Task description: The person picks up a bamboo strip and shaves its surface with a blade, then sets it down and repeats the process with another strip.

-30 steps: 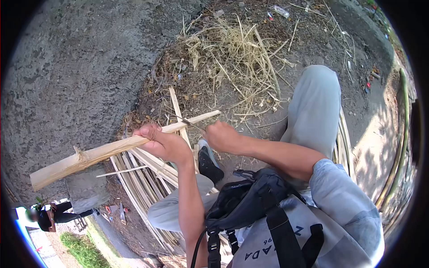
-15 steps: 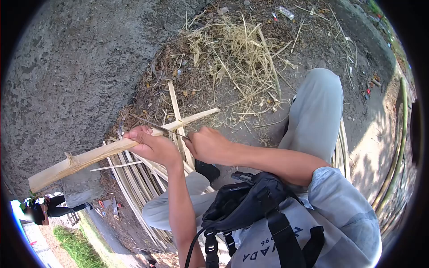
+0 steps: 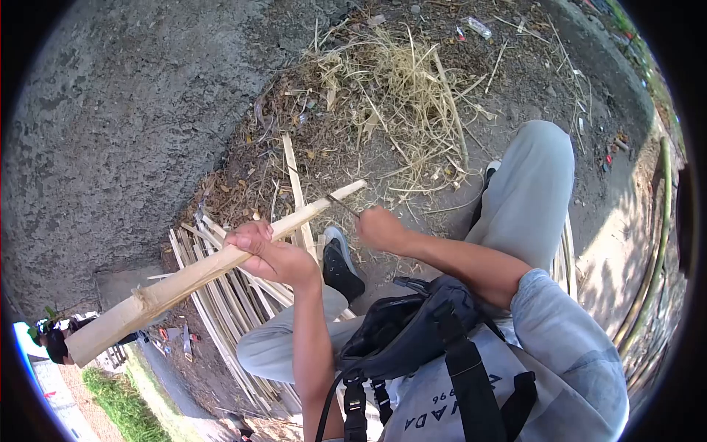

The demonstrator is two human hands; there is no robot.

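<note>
My left hand (image 3: 274,254) is wrapped around a long pale split bamboo piece (image 3: 184,283), which slants from the lower left up to its narrow tip at the right. A rough knot shows near its thick end. My right hand (image 3: 381,230) is closed on a knife, its handle mostly hidden in my fist. The thin dark knife blade (image 3: 343,205) lies across the bamboo close to the tip. Beneath the bamboo, a flat pale strip (image 3: 292,169) points away from me, and a bundle of long split strips (image 3: 228,309) lies beside my leg.
A heap of dry shavings (image 3: 409,88) covers the ground ahead. A rough concrete slab (image 3: 147,110) lies to the left. Long green poles (image 3: 655,272) rest at the far right. A saw (image 3: 188,345) lies at lower left, where another person is partly hidden behind the bamboo.
My right hand and the knife have slid along the bamboo toward its narrow tip. The bamboo's thick end has dropped lower and shifted right, with my left hand still around it.
</note>
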